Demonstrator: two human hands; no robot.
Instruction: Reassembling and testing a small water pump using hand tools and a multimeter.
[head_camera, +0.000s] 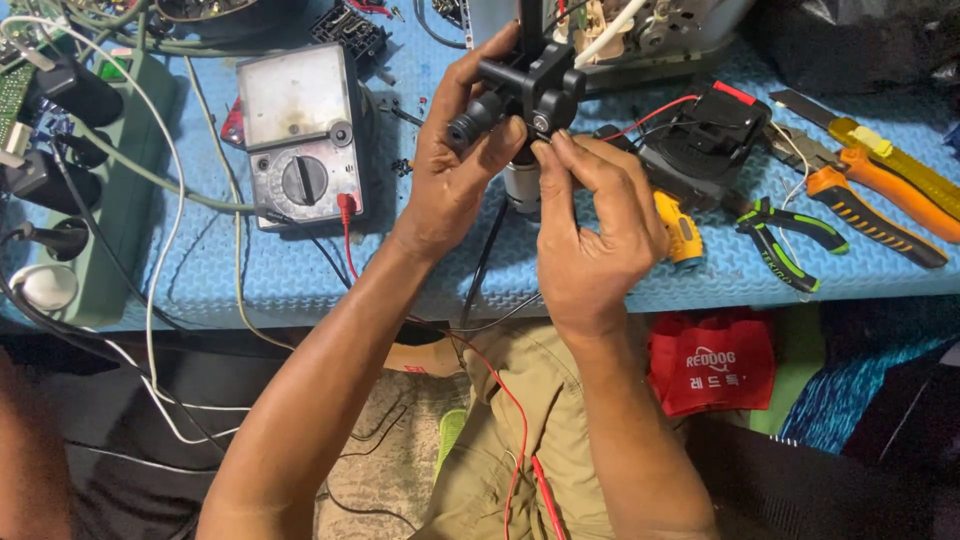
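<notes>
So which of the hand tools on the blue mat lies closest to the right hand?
The small yellow tool, just beside the right hand. The green-handled pliers and orange-handled pliers lie farther right.

An analog multimeter (300, 135) lay near the blue mat's (300, 270) left part. A green power strip (110, 190) occupied the left edge. Orange-handled pliers (860, 195) and green-handled cutters (790, 240) rested toward the right edge.

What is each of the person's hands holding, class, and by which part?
Both hold one small black part. The left hand grips its ribbed cylindrical end; the right hand's fingertips pinch its lower right edge above the blue mat.
</notes>
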